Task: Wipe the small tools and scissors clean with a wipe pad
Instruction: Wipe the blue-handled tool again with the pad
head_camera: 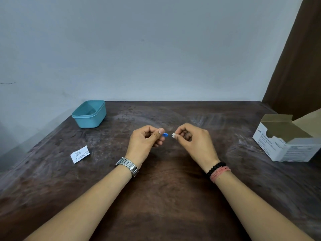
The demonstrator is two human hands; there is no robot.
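two hands are up over the middle of the brown table (165,197), close together and facing each other. your left hand (146,141) pinches a little blue tool (165,134) between the thumb and the curled fingers. only the blue tip sticks out, so you cannot tell what kind of tool it is. the tip points sideways, to the right, straight at your other hand. your right hand (194,140) pinches a small white wipe pad (174,135) with its fingertips, and the other fingers are curled in. the pad sits just beside the blue tip, with a tiny gap between them. both hands are just as near to that spot. it looks like the next move is to bring the pad onto the tip and rub along it, side to side.
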